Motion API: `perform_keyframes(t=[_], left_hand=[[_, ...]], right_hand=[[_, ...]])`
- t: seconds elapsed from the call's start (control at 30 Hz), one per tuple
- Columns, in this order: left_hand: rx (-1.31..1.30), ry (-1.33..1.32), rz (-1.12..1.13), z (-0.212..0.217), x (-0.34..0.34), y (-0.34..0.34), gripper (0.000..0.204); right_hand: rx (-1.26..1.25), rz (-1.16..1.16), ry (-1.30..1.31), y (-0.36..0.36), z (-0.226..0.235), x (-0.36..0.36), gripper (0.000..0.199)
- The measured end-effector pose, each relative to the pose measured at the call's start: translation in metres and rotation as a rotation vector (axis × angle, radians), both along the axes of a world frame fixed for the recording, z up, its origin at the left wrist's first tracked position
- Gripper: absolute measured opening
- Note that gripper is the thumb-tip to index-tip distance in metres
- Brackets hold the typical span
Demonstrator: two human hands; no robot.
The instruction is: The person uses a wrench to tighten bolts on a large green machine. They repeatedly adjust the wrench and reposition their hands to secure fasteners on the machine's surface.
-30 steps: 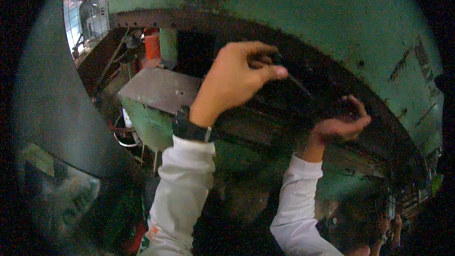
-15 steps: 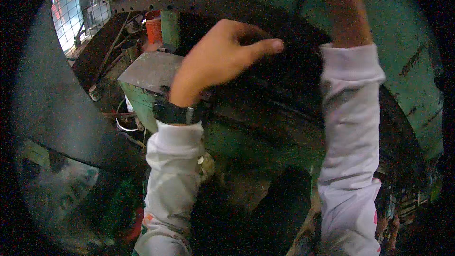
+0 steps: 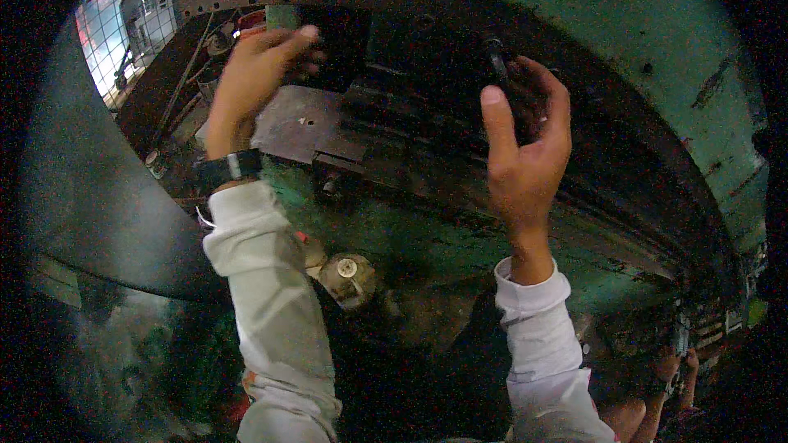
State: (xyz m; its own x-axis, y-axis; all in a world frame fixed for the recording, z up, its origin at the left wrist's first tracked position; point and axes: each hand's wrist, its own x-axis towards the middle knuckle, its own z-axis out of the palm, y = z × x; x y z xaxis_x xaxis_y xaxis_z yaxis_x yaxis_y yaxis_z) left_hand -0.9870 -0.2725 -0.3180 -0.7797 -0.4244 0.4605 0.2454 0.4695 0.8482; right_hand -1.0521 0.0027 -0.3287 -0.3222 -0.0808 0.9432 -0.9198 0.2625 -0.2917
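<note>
Orange container (image 3: 251, 21) shows just beyond the left hand (image 3: 251, 75), contents hidden.

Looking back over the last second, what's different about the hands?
The left hand has swung left. The right hand rose in front of the green panel, then dropped below it. Whether either grips anything is unclear. The panel and black wristband look unchanged.

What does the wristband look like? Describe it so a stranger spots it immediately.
Find the big green panel arching across the top, then the left hand below it. Between that hand and its white sleeve sits the wristband: black, with a pale strip. The right wrist shows no band.
</note>
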Motion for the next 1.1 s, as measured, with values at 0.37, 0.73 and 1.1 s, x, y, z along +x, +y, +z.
perform_keyframes(t=[0.37,0.73,1.1], left_hand=[[0.067,-0.045,-0.233,-0.038,-0.114,0.074,0.099],[0.089,-0.005,-0.18,-0.012,-0.094,0.092,0.09],[0.134,-0.034,-0.197,-0.024,-0.101,0.078,0.111]], right_hand=[[0.052,0.128,-0.207,0.001,-0.018,0.023,0.031],[0.271,0.082,-0.731,0.074,-0.046,0.031,0.027],[0.237,-0.267,-0.25,0.074,0.014,0.011,0.023]])
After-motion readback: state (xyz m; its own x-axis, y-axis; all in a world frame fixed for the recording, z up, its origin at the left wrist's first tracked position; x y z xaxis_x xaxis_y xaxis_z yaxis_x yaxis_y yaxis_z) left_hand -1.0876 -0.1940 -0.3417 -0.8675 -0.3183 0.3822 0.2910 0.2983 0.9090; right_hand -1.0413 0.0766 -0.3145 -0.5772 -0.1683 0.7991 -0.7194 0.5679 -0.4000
